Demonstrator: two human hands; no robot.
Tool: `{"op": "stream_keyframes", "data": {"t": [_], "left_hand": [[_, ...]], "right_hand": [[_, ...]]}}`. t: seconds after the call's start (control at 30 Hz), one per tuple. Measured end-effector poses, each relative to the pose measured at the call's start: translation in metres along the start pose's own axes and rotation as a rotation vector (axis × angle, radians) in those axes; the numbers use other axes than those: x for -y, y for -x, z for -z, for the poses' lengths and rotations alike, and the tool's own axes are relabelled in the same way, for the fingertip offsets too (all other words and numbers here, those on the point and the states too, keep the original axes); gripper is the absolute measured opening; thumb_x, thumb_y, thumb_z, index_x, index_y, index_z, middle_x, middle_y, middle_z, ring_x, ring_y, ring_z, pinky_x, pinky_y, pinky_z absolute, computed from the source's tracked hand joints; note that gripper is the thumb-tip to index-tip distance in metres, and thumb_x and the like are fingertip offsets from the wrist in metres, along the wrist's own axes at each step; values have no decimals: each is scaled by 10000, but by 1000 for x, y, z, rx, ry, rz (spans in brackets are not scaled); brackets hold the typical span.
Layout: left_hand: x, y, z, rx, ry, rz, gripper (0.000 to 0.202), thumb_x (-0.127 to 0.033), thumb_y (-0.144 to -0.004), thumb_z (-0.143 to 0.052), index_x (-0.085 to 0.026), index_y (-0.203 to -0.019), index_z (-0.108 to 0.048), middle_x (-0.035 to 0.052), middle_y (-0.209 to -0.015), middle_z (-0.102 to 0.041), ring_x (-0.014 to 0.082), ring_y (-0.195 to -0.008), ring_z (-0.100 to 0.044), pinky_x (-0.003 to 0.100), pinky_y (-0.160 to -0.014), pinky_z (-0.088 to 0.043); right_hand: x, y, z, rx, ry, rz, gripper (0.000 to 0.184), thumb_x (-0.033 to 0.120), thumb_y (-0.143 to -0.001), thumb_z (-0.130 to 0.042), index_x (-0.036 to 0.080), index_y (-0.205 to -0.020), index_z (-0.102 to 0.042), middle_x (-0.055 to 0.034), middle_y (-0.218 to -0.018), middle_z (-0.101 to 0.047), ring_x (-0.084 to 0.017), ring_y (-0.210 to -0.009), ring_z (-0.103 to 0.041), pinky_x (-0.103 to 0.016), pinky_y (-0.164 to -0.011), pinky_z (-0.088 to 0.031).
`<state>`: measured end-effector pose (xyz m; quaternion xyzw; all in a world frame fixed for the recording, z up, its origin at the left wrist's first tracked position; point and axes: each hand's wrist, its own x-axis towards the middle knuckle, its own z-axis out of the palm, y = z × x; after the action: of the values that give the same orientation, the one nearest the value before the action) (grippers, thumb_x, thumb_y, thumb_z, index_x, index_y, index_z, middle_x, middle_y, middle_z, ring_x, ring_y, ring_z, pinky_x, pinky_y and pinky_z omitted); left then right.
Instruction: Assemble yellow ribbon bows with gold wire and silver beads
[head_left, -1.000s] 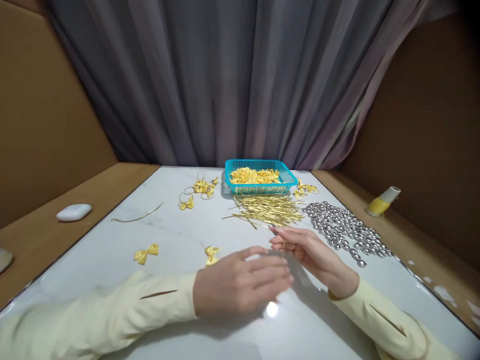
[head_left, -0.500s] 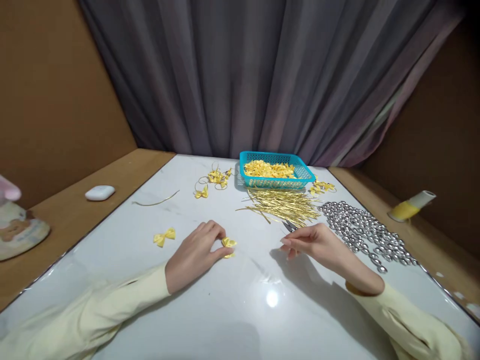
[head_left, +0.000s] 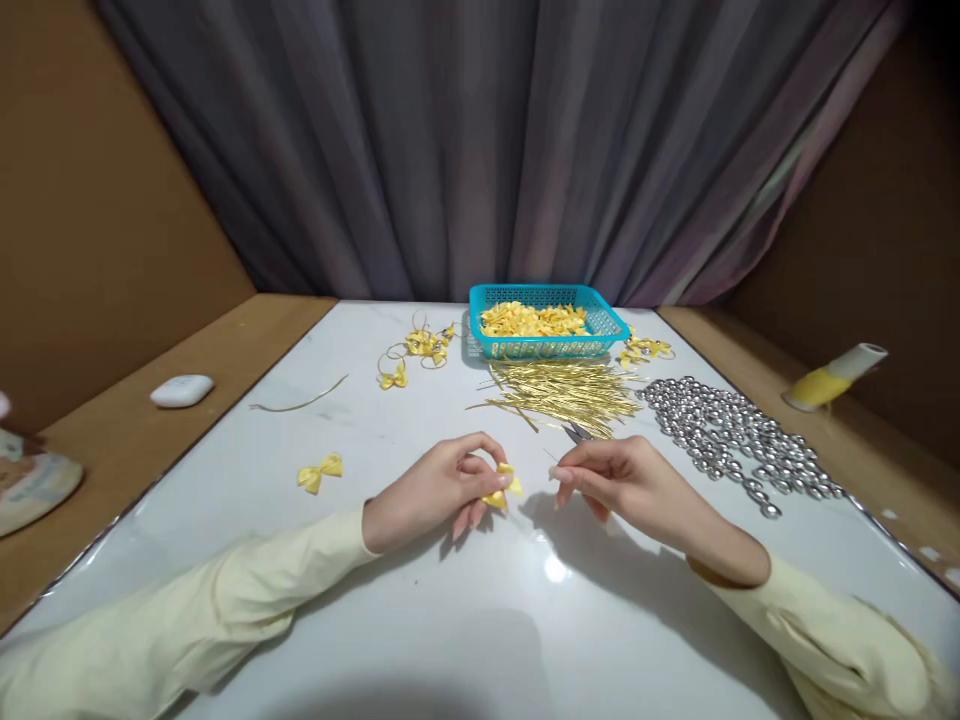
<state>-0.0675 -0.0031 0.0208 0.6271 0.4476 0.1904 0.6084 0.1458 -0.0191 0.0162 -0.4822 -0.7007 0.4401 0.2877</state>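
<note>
My left hand pinches a yellow ribbon bow between thumb and fingertips, just above the white table. Facing it from the right, my right hand is closed on a very thin, needle-like piece that points up and left; a gap separates it from the bow. Behind the right hand show the dark metal tips of a cutting tool, its rest hidden. Another yellow bow lies left of my left hand.
A blue basket of yellow bows stands at the back, with gold ties before it. Silver beads spread at right. Bows with gold loops lie back left, near a single gold tie. A white case sits far left.
My left hand has lifted the yellow bow off the table and brought it right, closer to my right hand. The right hand has shifted slightly left, still pinching the thin piece.
</note>
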Motion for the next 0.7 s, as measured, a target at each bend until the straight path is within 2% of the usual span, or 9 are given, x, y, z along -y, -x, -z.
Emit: {"op": "stream_keyframes", "data": {"t": [0.07,0.2,0.3,0.43,0.53,0.6,0.7], "left_hand": [[-3,-6,1,33,51,9,199,-317,-764,-554,-161,-876,-501,-33,-554,-550,71,-383,-443,198,-418,-353],[-2,-9,4,96,112,2,224,-256,-747,-571,-145,-937,-528,40,-781,-632,105,-581,-524,233,-565,-401],[1,-8,4,135,91,19,205,-274,-772,-539,-143,-930,-539,62,-849,-651,106,-601,-510,233,-580,-382],[-2,-7,2,144,50,3,205,-311,-799,-501,-130,-870,-564,86,-838,-658,106,-599,-483,225,-552,-354],[-7,-5,0,150,67,9,257,-301,-809,-490,-117,-980,-547,94,-810,-658,101,-581,-458,225,-538,-341],[-10,-4,0,157,90,23,293,-301,-804,-499,-130,-1039,-530,72,-759,-656,86,-521,-418,216,-500,-315],[-10,-3,2,179,121,68,267,-300,-791,-509,-164,-1016,-557,1,-577,-601,61,-401,-306,198,-411,-221]], "right_hand": [[-3,2,0,1,27,14,300,371,-806,-504,163,-657,-660,13,-410,-506,-85,-358,-430,-209,-404,-330],[-10,6,-1,-5,72,85,294,345,-822,-483,171,-642,-638,-5,-503,-574,-81,-402,-429,-205,-424,-324],[-11,8,-3,21,114,137,294,331,-833,-465,175,-643,-627,-2,-527,-583,-83,-431,-437,-201,-436,-320],[-11,9,-3,22,181,128,259,297,-833,-459,182,-711,-656,3,-552,-601,-87,-439,-459,-212,-466,-337],[-11,9,-4,8,200,127,246,277,-832,-457,186,-751,-670,-6,-602,-629,-92,-447,-479,-219,-471,-339],[-11,9,-4,-12,176,131,249,281,-832,-461,189,-743,-675,-9,-602,-632,-91,-440,-481,-218,-465,-341],[-10,8,-3,-32,89,107,263,320,-828,-478,181,-728,-677,1,-503,-583,-87,-394,-464,-212,-436,-346]]}}
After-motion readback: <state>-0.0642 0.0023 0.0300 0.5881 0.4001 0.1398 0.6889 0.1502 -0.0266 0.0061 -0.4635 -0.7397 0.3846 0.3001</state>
